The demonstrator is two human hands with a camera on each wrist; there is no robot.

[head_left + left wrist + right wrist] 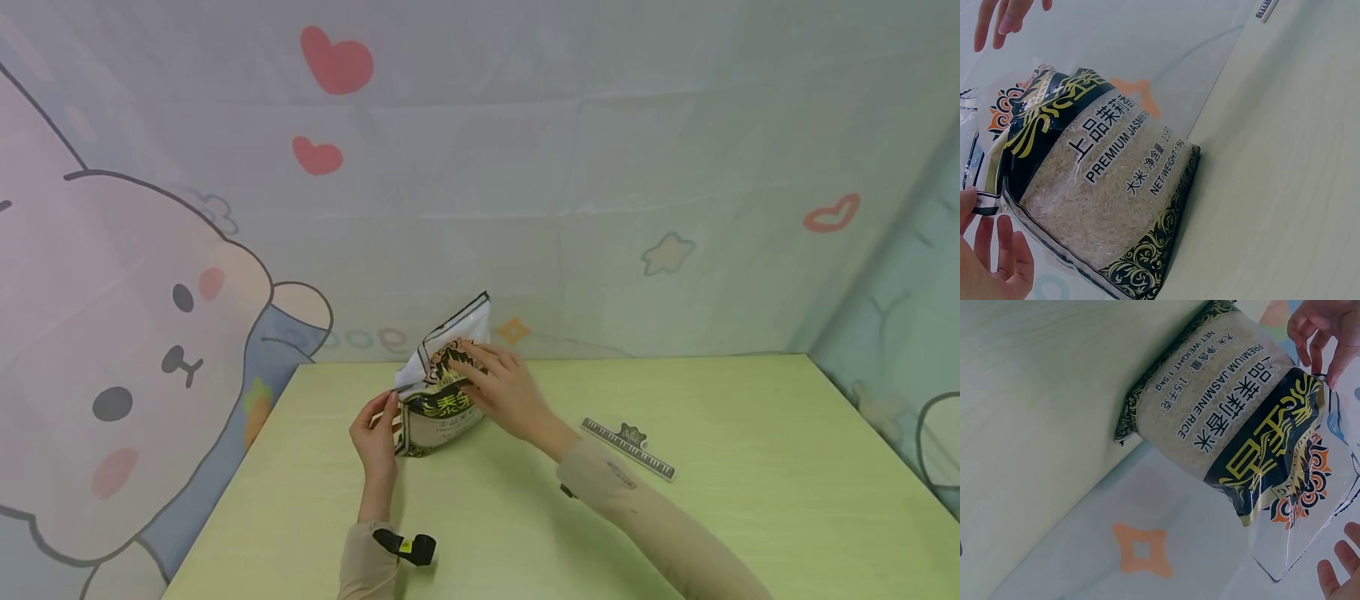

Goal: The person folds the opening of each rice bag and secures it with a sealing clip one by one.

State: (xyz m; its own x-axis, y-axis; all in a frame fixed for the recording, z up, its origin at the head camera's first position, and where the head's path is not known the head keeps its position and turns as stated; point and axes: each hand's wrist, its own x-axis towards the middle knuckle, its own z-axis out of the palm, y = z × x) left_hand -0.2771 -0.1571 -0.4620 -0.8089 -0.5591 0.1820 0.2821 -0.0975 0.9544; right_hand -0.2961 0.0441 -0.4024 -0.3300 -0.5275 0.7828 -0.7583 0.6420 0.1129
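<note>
- Beige sleeves [660,525] are seen nearest the head camera, in front of the rice bag [446,421], which is stood near the back of the table [495,533]. At its left edge it is pinched by the left hand [377,437]; the right hand [510,396] is held before its right side, fingers spread. Well to its right, a piano-keyed clip [628,448] is left untouched.
- From the left wrist, the pinch is seen at the rice bag's side edge, where its loose top begins. This grip is best kept light but firm, so that the edge is not torn. Rice is packed below, which should steady the base.
- From the right wrist, the right hand's fingers are shown straight, apart from the rice bag and just beside its clear upper part. The film is probably best flattened from the pinched edge across, with air pressed out gently.
</note>
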